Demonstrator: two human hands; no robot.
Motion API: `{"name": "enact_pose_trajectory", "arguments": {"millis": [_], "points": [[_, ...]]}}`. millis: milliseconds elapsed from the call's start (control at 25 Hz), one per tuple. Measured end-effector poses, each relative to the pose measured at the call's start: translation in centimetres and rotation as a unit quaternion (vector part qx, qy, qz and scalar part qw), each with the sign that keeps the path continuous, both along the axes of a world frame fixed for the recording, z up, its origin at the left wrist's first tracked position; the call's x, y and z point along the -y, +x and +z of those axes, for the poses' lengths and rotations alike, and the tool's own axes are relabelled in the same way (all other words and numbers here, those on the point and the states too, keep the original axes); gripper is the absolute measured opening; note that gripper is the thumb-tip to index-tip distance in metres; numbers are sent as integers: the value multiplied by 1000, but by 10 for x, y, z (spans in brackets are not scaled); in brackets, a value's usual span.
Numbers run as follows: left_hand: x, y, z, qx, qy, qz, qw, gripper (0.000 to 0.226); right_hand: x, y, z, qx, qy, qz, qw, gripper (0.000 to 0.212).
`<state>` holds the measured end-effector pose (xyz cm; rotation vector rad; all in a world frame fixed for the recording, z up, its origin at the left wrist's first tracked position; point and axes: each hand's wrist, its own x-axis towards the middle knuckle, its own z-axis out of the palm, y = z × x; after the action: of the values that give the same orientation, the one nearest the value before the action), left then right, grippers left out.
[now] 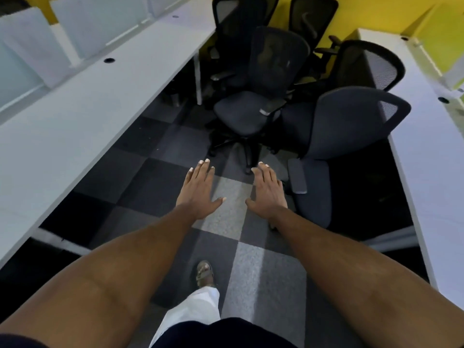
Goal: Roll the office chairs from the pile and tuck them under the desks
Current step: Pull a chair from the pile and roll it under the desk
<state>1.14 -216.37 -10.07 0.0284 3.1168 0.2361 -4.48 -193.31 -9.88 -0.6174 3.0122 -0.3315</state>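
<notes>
Both arms are stretched out over the checkered carpet (150, 187); the left hand (198, 189) and right hand (268, 192) are spread flat, palms down, with nothing held; black chairs (251, 114) are crowded ahead between the left desk (100, 96) and right desk (426, 159); the nearest chair (351, 121) is seen near the right hand.

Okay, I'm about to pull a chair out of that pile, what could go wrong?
The pile is packed tight, so the front chair may snag its base or armrests on neighbours. The near chair beside the right desk narrows the aisle; a rolled chair could bump it. Your sandalled foot is exposed to castors.
</notes>
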Motion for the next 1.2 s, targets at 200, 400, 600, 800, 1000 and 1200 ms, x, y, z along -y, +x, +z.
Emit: {"name": "enact_pose_trajectory", "arguments": {"millis": [200,400,600,800,1000,1200], "points": [[6,-124,-6,-10,9,-38,999,100,1,-102,-7,12,8,-37,999,92],[13,-244,6,-13,-22,-86,996,100,14,-202,1,-4,0,-59,998,92],[-26,-338,8,-2,-13,-161,987,99,-7,-271,5,-7,-49,-139,989,89],[-88,-425,3,-3,-11,-206,978,98,-76,-347,-4,-28,-61,-174,983,81],[-147,-508,3,-14,-6,-209,978,96,-152,-431,-4,-20,-66,-215,974,78],[-196,-575,5,-13,-4,-229,973,95,-193,-504,0,2,-147,-309,940,80]]}}
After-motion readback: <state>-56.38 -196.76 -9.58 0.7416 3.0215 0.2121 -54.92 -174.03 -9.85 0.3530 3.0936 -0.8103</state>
